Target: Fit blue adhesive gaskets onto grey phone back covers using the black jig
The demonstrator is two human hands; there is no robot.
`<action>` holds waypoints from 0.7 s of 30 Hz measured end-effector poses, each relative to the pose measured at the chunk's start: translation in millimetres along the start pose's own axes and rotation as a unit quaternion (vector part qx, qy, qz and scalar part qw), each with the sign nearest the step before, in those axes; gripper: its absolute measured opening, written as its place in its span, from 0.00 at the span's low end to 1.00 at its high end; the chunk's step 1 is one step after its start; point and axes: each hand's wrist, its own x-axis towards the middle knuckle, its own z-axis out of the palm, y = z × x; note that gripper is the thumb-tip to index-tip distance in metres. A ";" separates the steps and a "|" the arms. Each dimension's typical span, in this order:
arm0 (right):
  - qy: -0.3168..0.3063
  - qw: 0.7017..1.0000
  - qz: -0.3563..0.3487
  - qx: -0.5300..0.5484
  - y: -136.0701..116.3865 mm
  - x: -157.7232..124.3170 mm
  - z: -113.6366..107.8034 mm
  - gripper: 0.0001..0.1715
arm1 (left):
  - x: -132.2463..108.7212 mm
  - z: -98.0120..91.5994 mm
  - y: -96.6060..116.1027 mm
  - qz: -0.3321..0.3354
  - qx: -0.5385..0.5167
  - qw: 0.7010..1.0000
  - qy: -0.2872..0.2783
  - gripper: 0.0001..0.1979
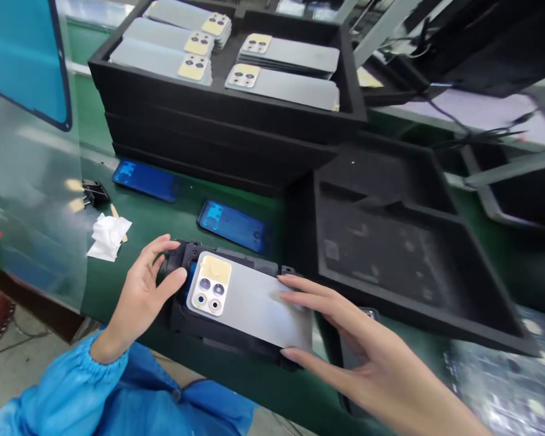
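Note:
A silver phone back cover (249, 300) with a yellow-filmed camera block lies tilted on a black fixture (186, 254) at the near edge of the green bench. My left hand (140, 297) curls round the fixture's left end, thumb touching the cover's corner. My right hand (358, 351) has its fingers stretched out, the fingertips resting on the cover's right end and lower edge. A blue sleeve covers my left arm.
Stacked black foam trays (131, 103) at the back hold several silver back covers (281, 82). An empty black tray (390, 242) leans at the right. Two blue phone parts (231, 224) and a crumpled white wipe (106, 236) lie on the green mat (109, 278).

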 end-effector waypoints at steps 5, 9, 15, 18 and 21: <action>-0.006 1.000 -0.011 -0.023 1.1 -1.0 -2.5 0.21 | 3.4 6.5 -0.2 -0.025 -0.012 0.999 -0.023 0.21; -0.013 1.000 -0.001 -0.009 3.8 -4.1 -0.1 0.22 | 2.8 5.6 -3.0 -0.003 0.009 1.000 -0.025 0.20; -0.022 1.000 -0.014 -0.012 0.4 -1.0 -1.0 0.23 | 1.2 4.6 -4.1 -0.009 0.006 1.000 -0.021 0.18; -0.028 0.999 -0.018 -0.015 -3.8 4.2 -2.5 0.24 | 1.0 5.2 -4.0 -0.001 0.005 1.000 -0.016 0.18; -0.025 0.999 -0.028 -0.019 -6.3 7.7 -3.1 0.24 | 1.2 5.5 -4.9 0.005 0.004 1.000 -0.016 0.17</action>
